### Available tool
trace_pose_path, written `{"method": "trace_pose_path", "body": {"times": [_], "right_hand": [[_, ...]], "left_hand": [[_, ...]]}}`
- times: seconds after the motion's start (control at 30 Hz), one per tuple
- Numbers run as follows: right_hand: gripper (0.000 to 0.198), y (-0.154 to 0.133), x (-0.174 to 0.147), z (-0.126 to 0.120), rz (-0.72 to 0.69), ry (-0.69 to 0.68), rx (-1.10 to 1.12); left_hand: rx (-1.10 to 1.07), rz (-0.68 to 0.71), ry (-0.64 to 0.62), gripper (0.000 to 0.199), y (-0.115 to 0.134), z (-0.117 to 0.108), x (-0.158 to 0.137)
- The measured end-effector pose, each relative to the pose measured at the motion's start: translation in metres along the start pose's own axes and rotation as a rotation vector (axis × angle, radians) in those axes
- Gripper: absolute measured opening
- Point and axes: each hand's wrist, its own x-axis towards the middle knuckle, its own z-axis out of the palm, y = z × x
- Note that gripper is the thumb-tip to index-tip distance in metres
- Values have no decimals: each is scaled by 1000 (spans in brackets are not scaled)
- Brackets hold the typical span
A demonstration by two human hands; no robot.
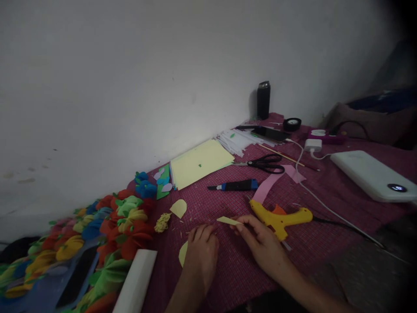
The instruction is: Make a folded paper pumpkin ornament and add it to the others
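Observation:
My right hand point(260, 243) pinches a small pale yellow piece of paper point(227, 221) between thumb and fingers, and the paper points left above the cloth. My left hand point(202, 250) is low over the cloth, its fingers loosely bent and apart from that piece; nothing shows in it. Partly hidden beside my left wrist is a yellow paper cutout point(183, 253). A second rounded yellow cutout point(179, 208) lies farther up. Next to it sits a small heap of yellow shreds point(162, 222). Just beyond my right hand rests a yellow glue gun point(282, 218).
A utility knife point(237, 185), black scissors point(265, 164) and a pink paper strip point(269, 184) lie behind my hands. Yellow sheets point(202, 163) are stacked near the wall. Colourful paper flowers point(133, 234) crowd the left. A power bank point(374, 174) with cables sits right.

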Motion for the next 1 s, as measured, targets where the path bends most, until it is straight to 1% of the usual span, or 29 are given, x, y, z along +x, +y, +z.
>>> {"method": "trace_pose_path", "body": {"times": [0.07,0.13,0.17,0.2,0.23,0.3,0.33,0.4,0.47,0.5,0.6,0.67,0.73,0.83,1.0], "right_hand": [[17,3,0,0,-1,5,19],[18,5,0,1,6,8,30],[18,5,0,1,11,8,34],[18,5,0,1,15,7,37],[19,4,0,1,20,8,40],[19,2,0,0,31,19,56],[20,1,0,0,37,31,68],[20,-1,0,-1,49,57,85],[21,-1,0,-1,48,84,97],[21,0,0,-1,39,98,100],[21,4,1,-1,8,145,117],[21,6,1,-1,0,171,115],[20,6,1,-2,-6,188,103],[20,5,1,-2,-28,189,94],[19,5,1,-2,-27,157,109]], "left_hand": [[34,9,27,19,-11,-7,-6],[115,-15,132,20,-31,-18,-11],[180,-92,193,21,-43,-24,-13],[232,-199,244,19,-54,-30,-14],[266,-277,265,18,-65,-36,-15],[308,-378,198,23,-76,-42,-13],[306,-393,151,22,-77,-42,-11],[256,-363,70,19,-65,-38,-5],[135,-297,13,32,-41,-31,3],[51,-246,-33,33,-26,-28,7],[-122,-163,-134,21,13,-24,23],[-168,-113,-160,20,28,-23,33],[-166,-81,-165,19,33,-22,42],[-128,-57,-168,19,32,-20,50],[-36,-27,-155,22,38,-11,52]]}}
